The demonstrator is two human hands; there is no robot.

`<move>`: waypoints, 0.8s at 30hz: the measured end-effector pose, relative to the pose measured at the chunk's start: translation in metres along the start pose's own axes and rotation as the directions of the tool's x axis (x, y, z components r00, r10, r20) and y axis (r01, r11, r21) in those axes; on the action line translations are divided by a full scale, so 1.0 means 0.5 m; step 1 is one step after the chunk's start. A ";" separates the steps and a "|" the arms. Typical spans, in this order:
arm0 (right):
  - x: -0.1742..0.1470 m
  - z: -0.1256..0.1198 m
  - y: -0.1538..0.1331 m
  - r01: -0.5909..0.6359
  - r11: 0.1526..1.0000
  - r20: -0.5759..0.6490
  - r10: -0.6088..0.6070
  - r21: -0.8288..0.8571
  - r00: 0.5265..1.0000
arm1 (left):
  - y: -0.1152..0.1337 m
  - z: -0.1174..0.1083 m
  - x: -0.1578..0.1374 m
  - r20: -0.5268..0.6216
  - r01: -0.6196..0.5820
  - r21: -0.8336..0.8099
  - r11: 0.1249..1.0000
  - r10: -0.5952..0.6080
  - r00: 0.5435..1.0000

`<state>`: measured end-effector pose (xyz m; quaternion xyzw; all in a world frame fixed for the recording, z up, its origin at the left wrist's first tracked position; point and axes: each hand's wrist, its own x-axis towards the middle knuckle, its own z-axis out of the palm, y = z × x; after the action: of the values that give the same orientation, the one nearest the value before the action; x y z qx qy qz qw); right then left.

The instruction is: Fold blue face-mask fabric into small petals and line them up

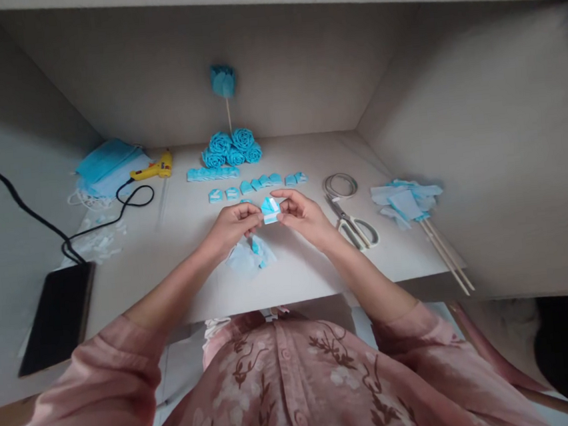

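L hand, R hand, each grip pinched on folded blue pc, scissors nr R hand

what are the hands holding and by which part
A folded piece: the left hand holds its left edge, the right hand its right side.

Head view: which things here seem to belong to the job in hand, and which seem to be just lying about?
Probably in the job:
small folded piece, pinched by left hand and right hand
rows of folded blue pieces
blue rosettes
scissors
yellow glue gun
blue masks

Probably just lying about:
dark flat slab
white scraps
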<state>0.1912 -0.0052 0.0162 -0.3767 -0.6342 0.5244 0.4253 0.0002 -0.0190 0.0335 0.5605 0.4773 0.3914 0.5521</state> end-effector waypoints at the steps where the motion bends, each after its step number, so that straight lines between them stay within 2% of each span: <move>1: 0.000 -0.002 0.003 0.004 1.000 0.015 -0.004 -0.006 1.000 | -0.003 -0.003 0.000 -0.005 -0.001 0.010 1.000 0.001 1.000; 4: -0.006 -0.022 0.010 0.006 0.998 0.011 -0.005 -0.059 1.000 | -0.019 -0.032 0.006 -0.068 0.017 0.065 0.998 -0.012 0.998; 8: -0.024 -0.068 0.015 -0.048 0.989 -0.076 0.038 -0.136 0.996 | -0.062 -0.110 0.036 -0.254 0.048 0.234 0.971 0.014 0.967; 10: -0.033 -0.088 0.016 -0.065 0.988 -0.097 0.052 -0.138 0.994 | -0.084 -0.147 0.054 -0.303 0.080 0.368 0.926 0.038 0.952; 12: -0.038 -0.100 0.018 -0.072 0.988 -0.107 0.057 -0.138 0.993 | -0.099 -0.170 0.068 -0.320 0.142 0.529 0.837 0.042 0.946; 15: -0.037 -0.101 0.021 -0.071 0.980 -0.097 0.054 -0.186 0.994 | -0.103 -0.175 0.076 -0.334 0.221 0.705 0.673 0.041 0.942; 18: -0.020 -0.087 0.025 -0.043 0.949 -0.044 0.031 -0.313 0.999 | -0.097 -0.166 0.074 -0.344 0.255 0.781 0.571 0.053 0.937; 20: 0.003 -0.071 0.027 0.010 0.916 0.031 0.003 -0.401 1.000 | -0.097 -0.163 0.072 -0.347 0.250 0.788 0.562 0.071 0.935; 24: 0.072 -0.032 0.035 0.168 0.811 0.209 -0.058 -0.560 0.976 | -0.108 -0.170 0.065 -0.338 0.179 0.754 0.632 0.139 0.931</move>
<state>0.1942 0.0364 0.0057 -0.3993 -0.8202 0.3145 0.2625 -0.0800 0.0298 -0.0157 0.6542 0.6985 0.2392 0.1640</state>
